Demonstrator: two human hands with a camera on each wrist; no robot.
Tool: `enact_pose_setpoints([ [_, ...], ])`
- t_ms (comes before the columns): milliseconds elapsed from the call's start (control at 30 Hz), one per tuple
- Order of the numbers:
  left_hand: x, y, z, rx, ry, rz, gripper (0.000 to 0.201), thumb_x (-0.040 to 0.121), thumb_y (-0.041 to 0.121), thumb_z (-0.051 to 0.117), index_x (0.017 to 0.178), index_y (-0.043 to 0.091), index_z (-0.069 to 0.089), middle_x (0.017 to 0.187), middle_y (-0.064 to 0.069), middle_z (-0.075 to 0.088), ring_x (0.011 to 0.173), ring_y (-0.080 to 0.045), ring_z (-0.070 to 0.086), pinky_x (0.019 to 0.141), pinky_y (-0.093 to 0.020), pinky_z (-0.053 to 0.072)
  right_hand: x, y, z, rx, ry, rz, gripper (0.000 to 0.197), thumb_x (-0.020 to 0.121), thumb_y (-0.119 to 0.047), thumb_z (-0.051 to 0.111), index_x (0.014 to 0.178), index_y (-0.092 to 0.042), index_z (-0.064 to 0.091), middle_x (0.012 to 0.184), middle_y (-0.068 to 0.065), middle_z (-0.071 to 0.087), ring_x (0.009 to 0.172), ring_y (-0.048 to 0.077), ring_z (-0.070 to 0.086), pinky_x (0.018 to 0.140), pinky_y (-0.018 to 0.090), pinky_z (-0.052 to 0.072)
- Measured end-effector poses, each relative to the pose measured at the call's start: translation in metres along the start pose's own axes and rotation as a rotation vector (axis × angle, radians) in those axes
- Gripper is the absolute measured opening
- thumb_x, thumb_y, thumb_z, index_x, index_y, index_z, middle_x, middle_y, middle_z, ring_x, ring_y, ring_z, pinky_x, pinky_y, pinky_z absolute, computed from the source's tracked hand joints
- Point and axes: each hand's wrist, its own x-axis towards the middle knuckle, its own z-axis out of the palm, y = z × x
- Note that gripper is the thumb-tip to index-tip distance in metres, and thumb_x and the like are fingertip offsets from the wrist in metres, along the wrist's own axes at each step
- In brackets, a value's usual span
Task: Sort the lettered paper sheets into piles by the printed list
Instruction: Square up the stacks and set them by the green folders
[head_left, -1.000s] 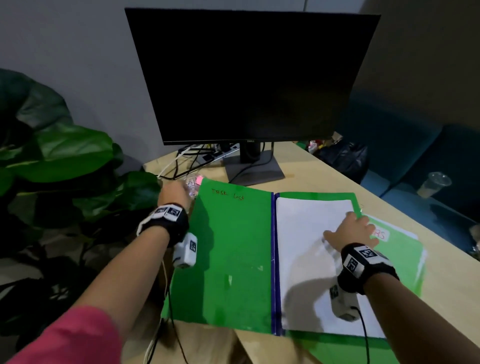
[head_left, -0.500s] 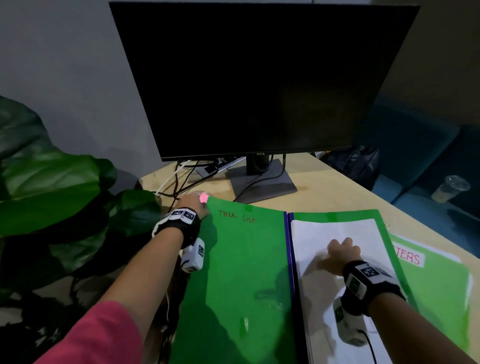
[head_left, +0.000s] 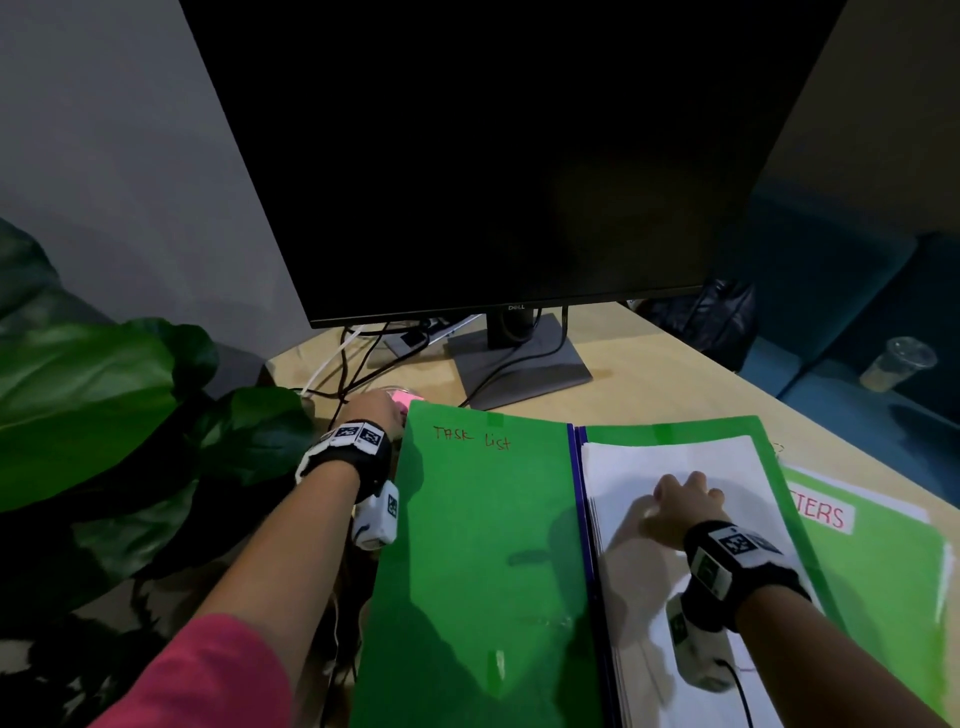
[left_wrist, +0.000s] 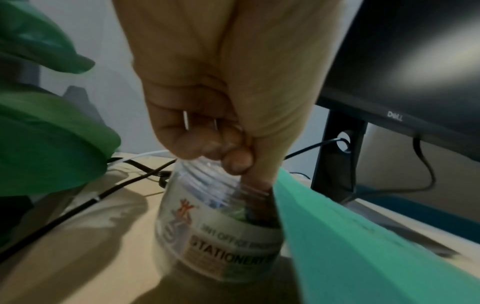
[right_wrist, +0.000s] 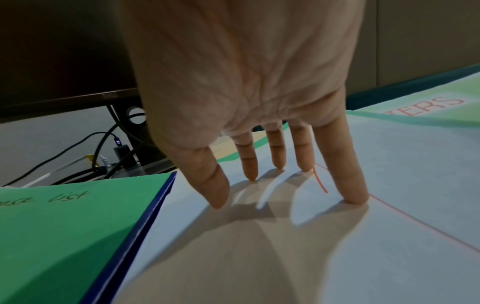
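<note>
A green folder (head_left: 483, 545) lies open on the desk, with "TASK List" handwritten on its left flap (right_wrist: 64, 226). On its right half sits a stack of white paper sheets (head_left: 675, 457). My right hand (head_left: 685, 499) presses the top sheet (right_wrist: 389, 185) with spread, straight fingertips (right_wrist: 278, 160). My left hand (head_left: 371, 410) is at a clear stationery jar (left_wrist: 221, 226) by the folder's top-left corner. Its fingers (left_wrist: 221, 148) curl around a thin metal clip, and one digit dips into the jar. A second green folder (head_left: 883, 561) with a label ending "TERS" lies under the right side.
A dark monitor (head_left: 519, 156) on a grey stand (head_left: 519, 369) fills the back of the desk, with cables (head_left: 363, 358) behind the jar. Large plant leaves (head_left: 104, 405) crowd the left edge. A dark bag (head_left: 722, 322) and a plastic cup (head_left: 898, 364) sit off the desk at right.
My right hand slid from the paper's right edge to its middle. My left hand stayed at the jar. The head view has moved closer to the desk.
</note>
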Motion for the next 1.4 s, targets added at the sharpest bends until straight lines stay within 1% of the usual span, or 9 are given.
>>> enact_pose_setpoints([
  [467, 0.000, -0.011, 0.000, 0.354, -0.010, 0.425, 0.024, 0.094, 0.015, 0.053, 0.113, 0.012, 0.067, 0.120, -0.002, 0.060, 0.110, -0.022, 0.055, 0.096, -0.028, 0.042, 0.002, 0.003, -0.002, -0.002, 0.001, -0.016, 0.037, 0.088, -0.030, 0.052, 0.121, -0.016, 0.047, 0.127, 0.011, 0.033, 0.122, 0.032, 0.032, 0.095, 0.042, 0.047],
  [567, 0.000, -0.014, -0.003, 0.288, 0.067, 0.557, 0.026, 0.097, 0.016, 0.047, 0.119, 0.011, 0.059, 0.122, -0.005, 0.056, 0.107, -0.020, 0.055, 0.095, -0.029, 0.043, 0.002, 0.004, -0.003, -0.007, -0.013, -0.013, 0.038, 0.088, -0.031, 0.053, 0.121, -0.015, 0.047, 0.127, 0.011, 0.033, 0.120, 0.032, 0.032, 0.094, 0.042, 0.049],
  [700, -0.004, -0.021, -0.020, 0.258, 0.177, 0.441, 0.020, 0.100, 0.024, 0.038, 0.110, 0.009, 0.048, 0.107, -0.005, 0.047, 0.087, -0.016, 0.048, 0.087, -0.033, 0.047, 0.004, 0.004, -0.006, -0.020, -0.018, -0.010, 0.038, 0.089, -0.031, 0.052, 0.123, -0.015, 0.047, 0.129, 0.011, 0.033, 0.122, 0.032, 0.032, 0.097, 0.042, 0.047],
  [900, -0.038, 0.035, -0.077, -0.137, 0.609, 0.384, 0.026, 0.101, 0.029, 0.037, 0.104, 0.006, 0.049, 0.094, -0.007, 0.053, 0.075, -0.024, 0.055, 0.069, -0.038, 0.051, 0.003, 0.004, -0.026, -0.077, -0.042, -0.020, 0.037, 0.088, -0.033, 0.054, 0.117, -0.011, 0.053, 0.127, 0.013, 0.045, 0.115, 0.030, 0.047, 0.093, 0.036, 0.047],
  [1033, -0.071, 0.108, -0.069, -0.664, 0.182, 0.518, 0.015, 0.093, 0.023, 0.059, 0.088, 0.011, 0.068, 0.084, -0.002, 0.069, 0.075, -0.014, 0.064, 0.076, -0.031, 0.053, -0.006, -0.009, -0.059, 0.319, 0.111, -0.156, 0.020, 0.092, -0.026, 0.054, 0.085, -0.008, 0.060, 0.089, 0.013, 0.063, 0.081, 0.025, 0.056, 0.066, 0.027, 0.043],
  [1133, -0.087, 0.157, -0.013, -0.861, -0.130, 0.530, 0.012, 0.089, 0.009, 0.064, 0.094, 0.000, 0.071, 0.078, 0.000, 0.066, 0.067, 0.004, 0.059, 0.071, -0.017, 0.047, -0.023, -0.023, -0.075, 1.166, -0.208, -0.293, 0.030, 0.098, -0.036, 0.048, 0.107, -0.011, 0.062, 0.102, 0.013, 0.068, 0.090, 0.021, 0.065, 0.074, 0.036, 0.054],
  [1200, -0.091, 0.179, 0.021, -0.943, -0.183, 0.513, 0.012, 0.087, 0.004, 0.065, 0.093, -0.004, 0.071, 0.077, -0.002, 0.067, 0.066, 0.000, 0.059, 0.071, -0.018, 0.046, -0.028, -0.026, -0.074, 1.429, -0.331, -0.331, 0.030, 0.100, -0.032, 0.045, 0.110, -0.007, 0.059, 0.105, 0.014, 0.068, 0.099, 0.023, 0.066, 0.080, 0.041, 0.056],
  [1267, -0.094, 0.193, 0.045, -1.009, -0.250, 0.501, 0.011, 0.085, 0.000, 0.067, 0.093, -0.004, 0.072, 0.086, -0.008, 0.070, 0.074, -0.009, 0.062, 0.076, -0.022, 0.050, -0.026, -0.024, -0.067, 1.571, -0.236, -0.279, 0.021, 0.101, -0.021, 0.045, 0.105, -0.003, 0.056, 0.102, 0.016, 0.065, 0.094, 0.026, 0.065, 0.078, 0.040, 0.058],
  [1400, -0.084, 0.211, 0.070, -0.694, -0.218, 0.570, 0.015, 0.077, 0.024, 0.079, 0.080, 0.010, 0.075, 0.078, 0.000, 0.069, 0.070, -0.009, 0.058, 0.073, -0.025, 0.049, -0.012, -0.008, -0.052, 1.578, 0.018, -0.006, 0.013, 0.096, -0.004, 0.047, 0.087, -0.004, 0.055, 0.082, 0.018, 0.059, 0.068, 0.026, 0.060, 0.052, 0.030, 0.054],
])
